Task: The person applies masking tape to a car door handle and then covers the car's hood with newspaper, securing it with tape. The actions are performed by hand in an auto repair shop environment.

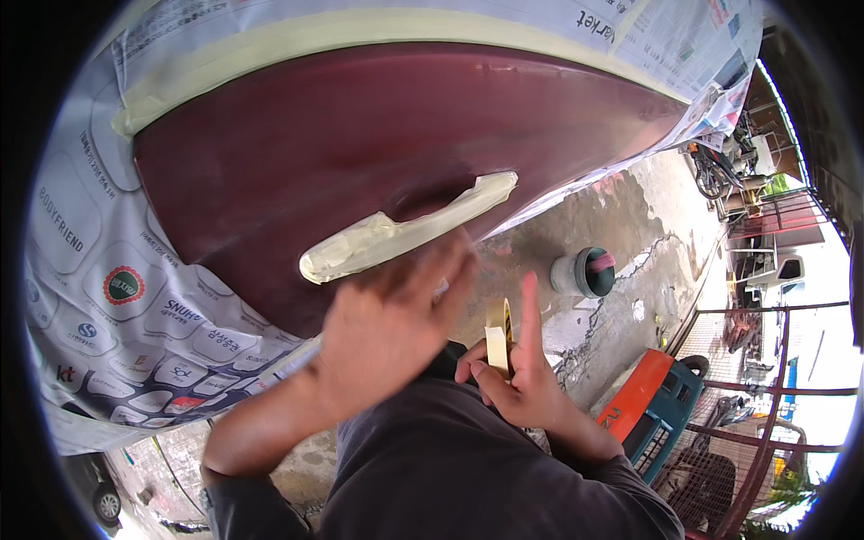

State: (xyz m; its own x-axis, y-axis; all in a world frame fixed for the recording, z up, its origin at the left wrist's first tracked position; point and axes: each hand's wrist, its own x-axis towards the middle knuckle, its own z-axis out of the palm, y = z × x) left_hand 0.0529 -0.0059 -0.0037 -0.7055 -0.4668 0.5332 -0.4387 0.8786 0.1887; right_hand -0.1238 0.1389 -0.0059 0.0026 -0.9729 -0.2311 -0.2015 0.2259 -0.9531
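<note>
A dark red car door panel spans the upper middle, bordered by pale masking tape. Its door handle is wrapped in the same pale tape, with a dark recess behind it. Just below the handle is my left hand, back upward, its fingers reaching toward the handle and smeared by motion. I cannot make out whether they hold anything. Farther right, my right hand grips a roll of masking tape between thumb and fingers, the index finger stretched upward.
Printed newspaper sheets cover the car around the panel. On the stained concrete floor stands a bucket with a pink cloth at its mouth. An orange and teal vehicle part lies beside a reddish metal mesh fence. A motorcycle stands farther back.
</note>
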